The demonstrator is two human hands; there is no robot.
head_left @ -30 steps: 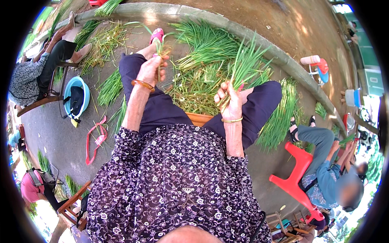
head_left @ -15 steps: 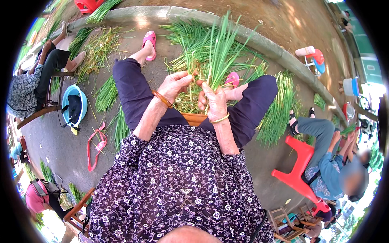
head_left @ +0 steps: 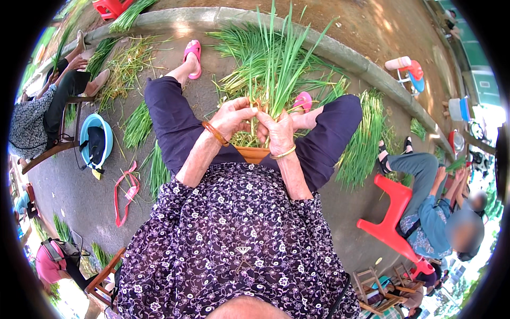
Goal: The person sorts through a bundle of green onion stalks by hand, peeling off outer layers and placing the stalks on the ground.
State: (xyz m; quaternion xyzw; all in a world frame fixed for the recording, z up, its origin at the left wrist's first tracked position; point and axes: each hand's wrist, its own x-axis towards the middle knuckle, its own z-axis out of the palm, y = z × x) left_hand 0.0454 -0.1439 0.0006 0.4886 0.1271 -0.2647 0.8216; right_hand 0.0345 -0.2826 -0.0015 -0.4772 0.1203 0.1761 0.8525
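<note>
A bunch of long green chives [head_left: 279, 69] with pale stems rises from between my two hands over my lap. Wrapped round its lower stems is my right hand [head_left: 278, 132], closed and wearing a pale bangle. My left hand [head_left: 232, 116], with an amber bangle, pinches at stems on the left side of the bunch, thumb and forefinger pressed together. The fingertips of both hands meet or nearly meet there. Under them, between my knees, a brown-orange tub [head_left: 252, 154] shows its rim, and yellowish trimmings lie inside.
Chives lie in heaps beyond my feet and at the right [head_left: 364, 141]. A concrete curb [head_left: 186, 20] curves behind. At left are a blue basin [head_left: 109, 139] with a dark bag and a pink strap [head_left: 126, 194]. A red stool [head_left: 390, 210] and seated people are nearby.
My left hand has moved right, its fingers meeting the stems beside my right hand. The bunch has shifted left and fanned out, its leaves pointing more straight ahead.
</note>
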